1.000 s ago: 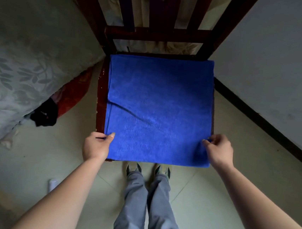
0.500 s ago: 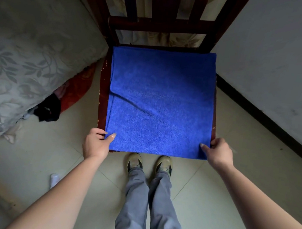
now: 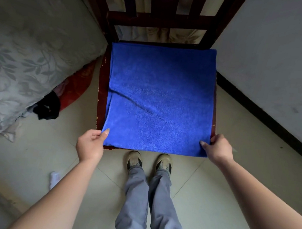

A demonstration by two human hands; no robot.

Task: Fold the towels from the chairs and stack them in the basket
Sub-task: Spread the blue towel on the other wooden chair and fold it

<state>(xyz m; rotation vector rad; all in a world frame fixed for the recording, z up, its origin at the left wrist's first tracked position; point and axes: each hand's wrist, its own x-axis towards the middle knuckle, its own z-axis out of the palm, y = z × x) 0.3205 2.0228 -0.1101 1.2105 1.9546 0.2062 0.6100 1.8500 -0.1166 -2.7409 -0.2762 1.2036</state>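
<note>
Blue terry cloth covers nearly the whole seat of a dark wooden chair (image 3: 103, 84): the towel (image 3: 160, 98) lies flat and almost square, its edges running parallel to the seat's sides, the far edge against the chair back and the near edge at the seat front. No long axis stands out. A shallow crease runs across it from the left side toward the middle. The left hand (image 3: 91, 144) pinches the near left corner, thumb on top. The right hand (image 3: 218, 148) pinches the near right corner likewise. The person's shoes (image 3: 149, 161) stand on the tiled floor (image 3: 213, 185) just before the chair.
</note>
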